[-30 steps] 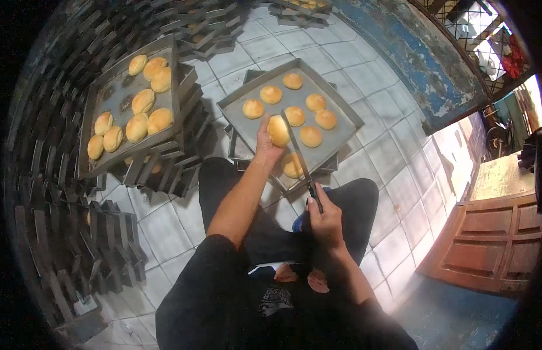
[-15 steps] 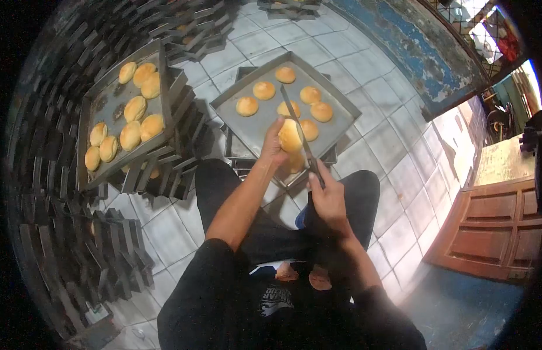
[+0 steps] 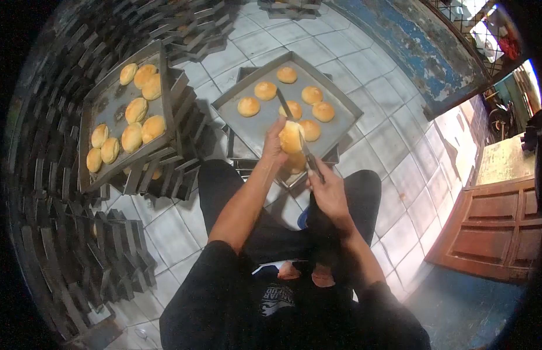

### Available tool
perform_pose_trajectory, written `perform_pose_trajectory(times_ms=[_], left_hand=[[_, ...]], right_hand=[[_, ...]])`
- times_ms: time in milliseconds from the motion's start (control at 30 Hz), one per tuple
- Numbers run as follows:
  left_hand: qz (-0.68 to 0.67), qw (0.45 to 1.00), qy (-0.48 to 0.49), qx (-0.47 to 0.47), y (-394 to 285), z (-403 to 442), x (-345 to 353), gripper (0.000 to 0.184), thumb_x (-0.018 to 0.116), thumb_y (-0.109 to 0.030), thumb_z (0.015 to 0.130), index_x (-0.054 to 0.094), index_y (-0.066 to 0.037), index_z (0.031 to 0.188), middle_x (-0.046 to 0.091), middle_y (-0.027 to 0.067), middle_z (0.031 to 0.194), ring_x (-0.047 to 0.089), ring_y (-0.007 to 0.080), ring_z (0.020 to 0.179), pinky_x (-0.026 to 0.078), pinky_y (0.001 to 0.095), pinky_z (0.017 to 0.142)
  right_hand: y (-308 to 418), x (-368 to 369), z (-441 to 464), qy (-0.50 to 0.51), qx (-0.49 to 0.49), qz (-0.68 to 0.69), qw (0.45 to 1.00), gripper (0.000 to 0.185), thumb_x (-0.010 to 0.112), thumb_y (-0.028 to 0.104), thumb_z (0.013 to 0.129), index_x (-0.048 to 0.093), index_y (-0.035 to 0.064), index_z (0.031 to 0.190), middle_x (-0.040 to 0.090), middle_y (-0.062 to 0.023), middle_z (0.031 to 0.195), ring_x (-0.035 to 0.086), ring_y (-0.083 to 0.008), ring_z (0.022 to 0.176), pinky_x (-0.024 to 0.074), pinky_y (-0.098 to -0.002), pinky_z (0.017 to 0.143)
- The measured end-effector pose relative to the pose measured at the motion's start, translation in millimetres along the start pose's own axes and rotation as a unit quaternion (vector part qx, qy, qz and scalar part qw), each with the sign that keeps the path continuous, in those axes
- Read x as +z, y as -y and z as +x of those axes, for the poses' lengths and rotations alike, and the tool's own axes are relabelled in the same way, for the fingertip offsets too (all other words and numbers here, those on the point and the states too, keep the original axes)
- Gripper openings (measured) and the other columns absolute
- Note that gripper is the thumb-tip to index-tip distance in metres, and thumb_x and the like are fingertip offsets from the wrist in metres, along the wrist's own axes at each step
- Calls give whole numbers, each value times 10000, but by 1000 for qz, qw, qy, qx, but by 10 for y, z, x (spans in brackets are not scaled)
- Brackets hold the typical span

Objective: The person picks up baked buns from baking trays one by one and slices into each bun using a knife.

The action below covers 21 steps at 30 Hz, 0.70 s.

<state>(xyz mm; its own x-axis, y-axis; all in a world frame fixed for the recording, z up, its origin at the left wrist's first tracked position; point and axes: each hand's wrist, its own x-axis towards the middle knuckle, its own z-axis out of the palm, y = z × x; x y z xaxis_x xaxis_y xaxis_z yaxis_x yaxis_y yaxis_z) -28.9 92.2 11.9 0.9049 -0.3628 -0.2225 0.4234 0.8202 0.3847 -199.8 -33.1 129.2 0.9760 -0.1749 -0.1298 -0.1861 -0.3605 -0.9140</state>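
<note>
My left hand [image 3: 275, 143] is wrapped around a golden bun [image 3: 291, 139], held up above the near part of a square metal tray [image 3: 236, 123]. A long knife [image 3: 309, 155] is gripped by its dark handle in my right hand [image 3: 329, 191]. Its blade runs up and left against the right side of the held bun, where a pale strip shows along the blade. How deep the blade sits I cannot tell. Several round buns [image 3: 311, 95] with browned tops lie on the tray, one of them partly hidden below my left hand.
Another tray [image 3: 112, 109] holding several buns rests on a stack of trays at the left. Tall stacks of metal trays [image 3: 61, 146] line the left side. White floor tiles [image 3: 393, 175] surround me; a brown wooden panel [image 3: 487, 221] is at the right.
The knife blade has moved left and down, deeper against the right side of the bun. My left hand keeps its hold on the bun.
</note>
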Motion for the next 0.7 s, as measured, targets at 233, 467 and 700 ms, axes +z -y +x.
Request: perform_pose_trajectory(times_ms=[233,467,700], left_hand=[[12,1000,-3,-25,-55,-29,6,266,690,-305,993,635,-93,1142,697,49,965,715,189,847,611,364,737],[-7,1000,-8,8,-121,20,-76,286,696,-335,989,633,-93,1127,697,46,975,714,193,852,606,358,734],[28,999,-24,-27,152,-125,121,332,699,-364,987,634,-81,1147,690,44,983,698,191,867,593,363,742]], right_hand=[[-138,-2,-322,-9,-2,-16,1000,485,615,162,999,541,36,1462,721,-184,837,718,-152,799,551,-320,734],[-75,-3,-178,16,-4,-23,1000,473,599,157,1002,550,35,1456,681,-116,784,662,-144,752,530,-306,736],[-124,45,-137,-12,13,-10,1000,475,611,180,997,552,56,1452,691,-164,800,710,-198,756,547,-343,737]])
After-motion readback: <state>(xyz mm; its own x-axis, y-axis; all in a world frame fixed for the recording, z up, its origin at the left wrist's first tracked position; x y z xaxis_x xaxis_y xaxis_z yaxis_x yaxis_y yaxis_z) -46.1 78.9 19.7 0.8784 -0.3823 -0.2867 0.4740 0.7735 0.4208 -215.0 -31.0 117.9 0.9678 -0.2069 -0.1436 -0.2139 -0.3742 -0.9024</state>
